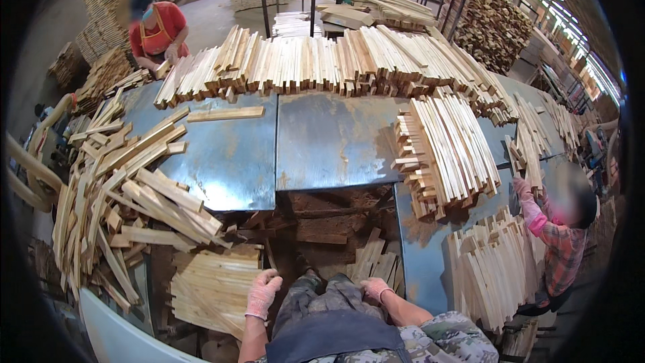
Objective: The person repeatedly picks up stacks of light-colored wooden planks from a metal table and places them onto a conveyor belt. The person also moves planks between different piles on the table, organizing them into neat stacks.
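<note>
My left hand point(264, 292), in a pinkish work glove, hangs beside my left thigh with its fingers curled in and nothing showing in them. Just left of it lies a low stack of pale wooden strips point(211, 289), apart from the fingers as far as I can see. Near my right thigh is my right hand point(376, 288), gloved the same way, its fingers bent together and no piece visible in them. Beyond this hand, a few wooden strips point(373, 261) stand low between my legs and the metal table point(339, 141).
A heap of loose strips point(127, 195) covers the table's left side. Long rows of strips point(302, 60) line its far edge; another stack point(450, 148) sits right. One co-worker point(161, 30) stands far left; another point(561, 242), at right, handles strips. A pale panel edge point(124, 336) curves at lower left.
</note>
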Motion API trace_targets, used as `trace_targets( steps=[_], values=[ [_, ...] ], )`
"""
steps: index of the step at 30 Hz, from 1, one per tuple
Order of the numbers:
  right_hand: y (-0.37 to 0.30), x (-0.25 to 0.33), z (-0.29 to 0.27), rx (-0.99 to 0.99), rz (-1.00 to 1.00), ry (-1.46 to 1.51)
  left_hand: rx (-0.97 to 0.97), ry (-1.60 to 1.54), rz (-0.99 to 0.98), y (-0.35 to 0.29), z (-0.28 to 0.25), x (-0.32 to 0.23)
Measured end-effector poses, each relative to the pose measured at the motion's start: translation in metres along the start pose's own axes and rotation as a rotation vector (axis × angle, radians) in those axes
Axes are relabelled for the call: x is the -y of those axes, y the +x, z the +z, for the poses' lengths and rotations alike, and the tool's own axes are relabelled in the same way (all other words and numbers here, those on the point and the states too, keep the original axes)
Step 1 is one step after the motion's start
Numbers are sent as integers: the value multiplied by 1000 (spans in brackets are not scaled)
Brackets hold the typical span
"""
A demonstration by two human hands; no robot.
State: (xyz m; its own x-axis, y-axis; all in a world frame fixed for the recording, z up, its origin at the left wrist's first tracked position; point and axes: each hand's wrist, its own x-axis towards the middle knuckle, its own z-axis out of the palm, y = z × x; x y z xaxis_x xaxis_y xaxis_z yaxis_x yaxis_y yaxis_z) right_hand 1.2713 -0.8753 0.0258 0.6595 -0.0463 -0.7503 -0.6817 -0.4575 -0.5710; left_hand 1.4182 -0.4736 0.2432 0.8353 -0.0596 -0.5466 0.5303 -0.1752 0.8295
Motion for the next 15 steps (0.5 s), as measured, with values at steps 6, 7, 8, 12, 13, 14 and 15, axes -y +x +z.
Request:
trace_targets(
  steps=[6,7,8,12,13,14,15],
  values=[
    [84,126,-79,-196,-38,197,36,1,123,132,0,-81],
    [84,166,-87,-186,-43,273,41,-7,114,147,3,-90],
    [78,213,-98,-177,-46,346,68,-58,97,163,7,-96],
    [145,259,-137,-170,-150,306,195,130,86,220,30,-143],
    [159,276,-149,-180,-168,261,203,165,77,237,34,-150],
    [158,325,-172,-145,-172,207,180,191,63,250,32,-154],
    [150,378,-197,-139,-100,161,193,188,27,266,30,-160]
  ],
)
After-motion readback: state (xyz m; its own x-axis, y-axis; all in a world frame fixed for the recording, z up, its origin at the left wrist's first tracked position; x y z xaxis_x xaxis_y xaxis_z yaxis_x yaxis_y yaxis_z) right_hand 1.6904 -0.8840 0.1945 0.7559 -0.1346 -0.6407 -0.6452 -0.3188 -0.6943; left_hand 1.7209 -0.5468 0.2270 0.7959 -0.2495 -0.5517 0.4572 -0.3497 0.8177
